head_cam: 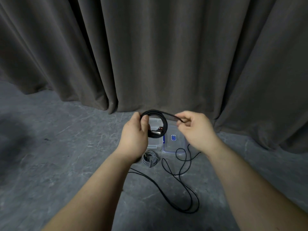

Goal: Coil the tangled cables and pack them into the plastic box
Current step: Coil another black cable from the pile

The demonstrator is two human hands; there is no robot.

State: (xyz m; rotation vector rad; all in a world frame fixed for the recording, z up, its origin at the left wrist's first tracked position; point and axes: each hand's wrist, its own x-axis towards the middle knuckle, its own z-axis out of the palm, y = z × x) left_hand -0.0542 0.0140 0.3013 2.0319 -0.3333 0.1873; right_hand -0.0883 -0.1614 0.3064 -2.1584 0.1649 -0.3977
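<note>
My left hand (134, 133) grips a black cable coil (164, 121) held up above the floor, with its plug end showing an orange spot inside the loop. My right hand (195, 129) pinches the free strand of the same black cable where it leaves the coil to the right. Below the hands a clear plastic box (154, 141) stands on the floor, partly hidden by my left hand. Its lid (174, 142) with blue clips and a blue sticker lies beside it on the right. A coiled grey cable (150, 158) lies just in front of the box.
A loose black cable (181, 185) runs in long loops over the grey stone-patterned floor (66, 155), from beside the lid toward me. A dark grey curtain (150, 55) hangs right behind the box and fills the upper view.
</note>
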